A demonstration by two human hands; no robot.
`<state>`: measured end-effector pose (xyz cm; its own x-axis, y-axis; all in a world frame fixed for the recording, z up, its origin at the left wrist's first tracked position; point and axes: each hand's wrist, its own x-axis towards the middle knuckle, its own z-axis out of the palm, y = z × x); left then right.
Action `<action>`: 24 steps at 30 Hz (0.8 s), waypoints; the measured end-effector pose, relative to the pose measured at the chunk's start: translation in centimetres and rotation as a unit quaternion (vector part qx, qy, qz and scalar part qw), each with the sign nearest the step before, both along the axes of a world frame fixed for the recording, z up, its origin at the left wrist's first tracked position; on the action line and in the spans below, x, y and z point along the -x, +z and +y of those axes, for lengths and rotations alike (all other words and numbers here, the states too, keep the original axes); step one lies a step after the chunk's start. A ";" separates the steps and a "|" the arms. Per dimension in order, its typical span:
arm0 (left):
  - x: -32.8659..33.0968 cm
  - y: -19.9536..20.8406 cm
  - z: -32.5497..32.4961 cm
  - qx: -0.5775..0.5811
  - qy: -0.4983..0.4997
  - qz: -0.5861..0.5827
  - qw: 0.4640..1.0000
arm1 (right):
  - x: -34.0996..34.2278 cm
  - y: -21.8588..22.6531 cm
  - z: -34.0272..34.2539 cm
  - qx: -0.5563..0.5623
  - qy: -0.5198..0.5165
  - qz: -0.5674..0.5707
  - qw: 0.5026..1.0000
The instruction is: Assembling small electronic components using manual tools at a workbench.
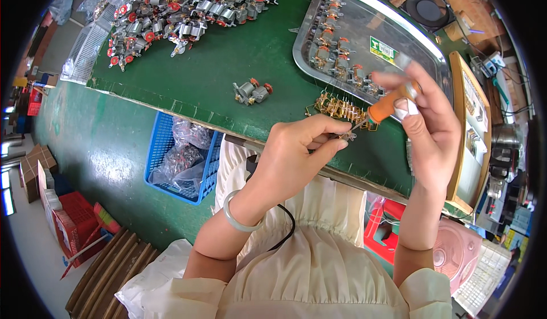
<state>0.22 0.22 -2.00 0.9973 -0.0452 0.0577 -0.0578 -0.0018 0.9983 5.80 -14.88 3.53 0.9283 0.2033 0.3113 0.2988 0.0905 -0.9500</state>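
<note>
Between thumb and fingers, my left hand (296,153) pinches a small metal part (348,136), mostly hidden by the fingertips. My right hand (430,119) grips a screwdriver (383,107) by its orange handle, and the shaft points down-left to that part. Tape or a wrap shows on a finger of the right hand, and its raised fingers are slightly blurred. Just beyond my hands lies a cluster of brass-coloured small parts (342,108). Left of them on the green table sits a pair of small metal motor-like parts with red tops (252,92).
A large heap of motor-like parts (188,11) covers the far left of the green table (228,51). A metal tray (364,28) at the far right holds rows of assemblies. A wooden-framed box (470,131) stands at right. Below the table edge is a blue basket (159,148) with bagged parts.
</note>
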 end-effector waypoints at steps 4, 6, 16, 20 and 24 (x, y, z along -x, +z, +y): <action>0.1 0.1 0.1 -0.007 0.005 -0.001 1.000 | -0.4 -1.2 -0.9 0.218 -0.107 -0.168 0.955; 0.0 0.1 -0.1 -0.011 0.000 -0.011 1.000 | -0.3 -1.6 -0.9 0.219 -0.125 -0.255 0.933; 0.2 -0.5 -0.3 -0.015 0.016 -0.040 0.999 | -0.1 -0.7 -1.2 0.253 -0.113 -0.196 0.941; 0.1 -0.3 -0.3 0.006 0.019 -0.042 0.999 | -0.5 0.1 -2.0 0.214 0.003 -0.127 0.969; 0.1 -0.3 -0.3 -0.009 0.007 -0.029 1.000 | 0.0 0.0 -2.0 0.214 0.015 -0.109 0.971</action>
